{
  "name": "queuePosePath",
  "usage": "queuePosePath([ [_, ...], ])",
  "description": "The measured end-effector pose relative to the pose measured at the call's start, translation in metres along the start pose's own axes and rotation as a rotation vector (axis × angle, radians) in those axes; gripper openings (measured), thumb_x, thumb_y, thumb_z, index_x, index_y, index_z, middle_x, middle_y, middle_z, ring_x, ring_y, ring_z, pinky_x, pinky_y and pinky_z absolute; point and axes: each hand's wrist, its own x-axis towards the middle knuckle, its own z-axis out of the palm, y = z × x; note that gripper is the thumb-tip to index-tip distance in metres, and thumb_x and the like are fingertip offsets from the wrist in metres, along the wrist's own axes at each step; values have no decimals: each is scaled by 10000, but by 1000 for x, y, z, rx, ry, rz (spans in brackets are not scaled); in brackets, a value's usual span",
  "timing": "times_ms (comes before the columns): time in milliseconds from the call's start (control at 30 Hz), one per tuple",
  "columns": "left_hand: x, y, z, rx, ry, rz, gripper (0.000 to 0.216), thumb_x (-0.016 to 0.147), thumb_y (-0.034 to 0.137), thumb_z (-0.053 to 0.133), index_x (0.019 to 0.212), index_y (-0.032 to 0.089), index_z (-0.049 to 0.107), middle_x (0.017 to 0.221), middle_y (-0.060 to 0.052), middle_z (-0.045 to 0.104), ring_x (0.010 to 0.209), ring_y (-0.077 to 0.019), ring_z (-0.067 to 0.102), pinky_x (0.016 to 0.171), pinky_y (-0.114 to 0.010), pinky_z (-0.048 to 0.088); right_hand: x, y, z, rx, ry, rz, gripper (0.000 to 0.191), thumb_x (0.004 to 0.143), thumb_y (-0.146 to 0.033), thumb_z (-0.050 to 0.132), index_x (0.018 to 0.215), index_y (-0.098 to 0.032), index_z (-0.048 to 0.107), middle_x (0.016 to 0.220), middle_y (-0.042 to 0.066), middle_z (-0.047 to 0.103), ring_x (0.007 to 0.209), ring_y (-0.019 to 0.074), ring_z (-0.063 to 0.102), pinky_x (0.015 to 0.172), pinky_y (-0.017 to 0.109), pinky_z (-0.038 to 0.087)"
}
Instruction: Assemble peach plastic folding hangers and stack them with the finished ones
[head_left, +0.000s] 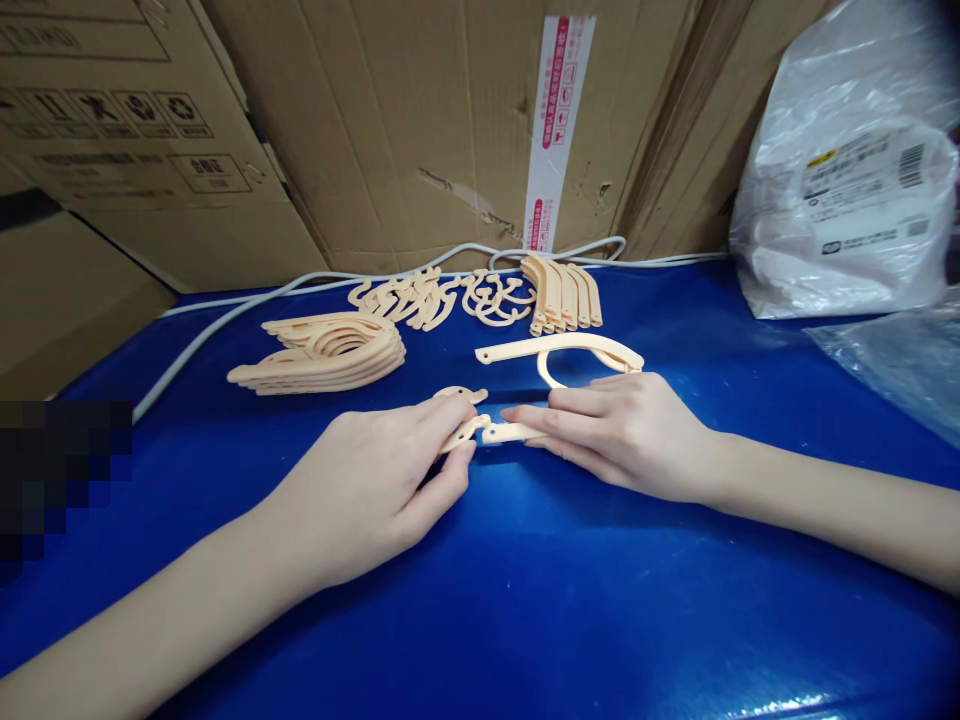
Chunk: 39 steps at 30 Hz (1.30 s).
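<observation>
My left hand (382,480) pinches a small peach plastic hanger piece (461,432) between thumb and fingers, low over the blue table (525,600). My right hand (622,430) grips another peach piece (510,433) whose end meets the left one at the middle. From under the right hand a curved peach hanger arm (562,350) runs up and to the left. Both hands rest on the tabletop.
A stack of curved peach arms (322,352) lies left of centre. Hook pieces (450,297) and a stack of straight pieces (564,295) lie behind. A white cable (247,305) runs along the back. Cardboard boxes (420,120) stand behind, plastic bags (847,180) at right.
</observation>
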Motion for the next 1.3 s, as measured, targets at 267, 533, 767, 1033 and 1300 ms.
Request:
queuePosePath([
  [267, 1, 2, -2, 6, -24, -6, 304, 1034, 317, 278, 967, 218, 557, 850, -8, 693, 618, -172, 643, 537, -286, 393, 1, -1, -1, -6, 20, -1, 317, 1052, -288, 458, 1185, -191, 728, 778, -3, 741, 574, 115, 659, 535, 266, 413],
  [533, 0, -2, 12, 132, 1, 41, 324, 1056, 467, 299, 1010, 223, 506, 696, 15, 656, 532, -207, 639, 476, -285, 337, 3, -1, -2, 134, 10, 22, 307, 1046, -293, 478, 1159, -120, 705, 1001, 48, 788, 762, 158, 729, 694, 273, 522],
  [767, 4, 1, 5, 99, -13, 65, 401, 1075, 484, 237, 899, 220, 482, 670, 24, 648, 493, -184, 636, 459, -260, 322, 4, -2, -2, 23, 50, -22, 310, 1057, -301, 449, 1102, -157, 719, 785, 2, 743, 596, 132, 654, 583, 273, 462],
  [1033, 5, 3, 2, 269, 57, 119, 518, 1084, 458, 126, 950, 174, 537, 540, 31, 592, 407, -211, 626, 396, -277, 315, 4, -3, -1, 129, -44, 56, 338, 1066, -342, 428, 1093, -145, 701, 935, 40, 784, 758, 149, 732, 669, 264, 499],
  [1300, 4, 2, 5, 426, 150, 194, 545, 1084, 440, 121, 1054, 106, 551, 547, 20, 601, 393, -214, 632, 358, -291, 298, 3, -3, -1, 126, -73, 57, 322, 1063, -347, 436, 1058, -172, 707, 883, 29, 780, 693, 144, 718, 626, 266, 466],
])
